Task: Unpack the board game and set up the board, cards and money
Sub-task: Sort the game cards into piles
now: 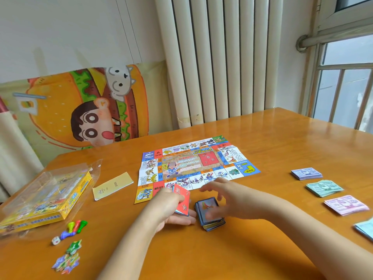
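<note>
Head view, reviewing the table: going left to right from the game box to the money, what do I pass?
Game box → pale yellow leaflet → left hand holding red cards → blue-backed card stack → purple money stack → pink money stack.

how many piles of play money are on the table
4, down the right side: purple pile farthest, then green pile, pink pile, and a pale blue pile cut by the frame edge; more may lie outside view.
</note>
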`<state>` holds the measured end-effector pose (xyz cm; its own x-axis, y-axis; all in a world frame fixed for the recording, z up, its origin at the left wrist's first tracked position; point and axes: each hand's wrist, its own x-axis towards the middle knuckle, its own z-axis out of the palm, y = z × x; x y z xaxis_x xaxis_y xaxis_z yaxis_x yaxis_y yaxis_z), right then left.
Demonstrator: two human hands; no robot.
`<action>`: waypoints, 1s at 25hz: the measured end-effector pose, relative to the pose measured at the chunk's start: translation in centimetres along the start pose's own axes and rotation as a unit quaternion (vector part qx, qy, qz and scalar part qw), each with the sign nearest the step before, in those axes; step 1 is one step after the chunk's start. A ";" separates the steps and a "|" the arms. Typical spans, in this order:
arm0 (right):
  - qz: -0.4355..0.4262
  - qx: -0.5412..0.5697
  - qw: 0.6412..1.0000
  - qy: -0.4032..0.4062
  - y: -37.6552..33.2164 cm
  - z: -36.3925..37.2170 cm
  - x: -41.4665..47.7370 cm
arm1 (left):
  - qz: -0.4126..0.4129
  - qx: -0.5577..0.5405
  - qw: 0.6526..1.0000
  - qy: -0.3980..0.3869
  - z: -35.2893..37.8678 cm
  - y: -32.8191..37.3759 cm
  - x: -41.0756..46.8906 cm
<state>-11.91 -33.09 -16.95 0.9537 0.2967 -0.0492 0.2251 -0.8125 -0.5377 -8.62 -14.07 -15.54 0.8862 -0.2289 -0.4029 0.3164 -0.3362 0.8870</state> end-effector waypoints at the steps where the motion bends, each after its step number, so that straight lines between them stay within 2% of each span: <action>1: 0.015 -0.023 0.999 -0.035 -0.1 -0.1 -0.2 | -0.004 -0.005 1.000 -0.007 0.1 0.0 0.0; 3: 0.020 -0.055 0.996 -0.062 -0.4 -0.1 -0.4 | -0.011 -0.024 0.999 -0.018 0.3 0.0 -0.2; 8: 0.002 -0.040 0.999 -0.030 -0.6 0.0 -0.4 | -0.004 -0.024 1.000 -0.016 0.2 0.2 -0.5; 11: 0.001 0.096 0.992 0.087 -0.6 -0.5 -0.3 | 0.056 -0.082 0.995 -0.010 0.1 0.4 -0.6; 13: 0.012 0.227 0.964 0.140 -0.6 -0.7 -0.2 | 0.121 -0.110 0.986 -0.038 0.6 0.2 -0.7; 17: 0.011 0.407 0.901 0.152 -0.8 -0.9 -0.2 | 0.169 -0.140 0.974 -0.061 2.5 -0.2 -1.1; 19: 0.021 0.403 0.899 0.171 -0.4 -1.5 -0.2 | 0.154 -0.193 0.965 -0.084 3.3 -0.2 -1.3; 21: 0.032 0.361 0.918 0.160 0.1 -2.2 -0.4 | 0.132 -0.233 0.958 -0.106 3.9 -0.3 -1.5; 23: 0.038 0.326 0.933 0.145 0.3 -2.7 -0.6 | 0.140 -0.218 0.960 -0.109 4.3 -0.5 -1.4; 25: 0.041 0.342 0.925 0.158 0.5 -3.2 -0.8 | 0.154 -0.201 0.963 -0.098 4.4 -0.8 -1.3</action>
<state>-11.96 -35.31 -14.47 0.9971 -0.0015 0.0767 0.0731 -0.2862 -0.9554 -11.45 -17.54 -16.69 0.8908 -0.4414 -0.1076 0.1899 0.1465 0.9708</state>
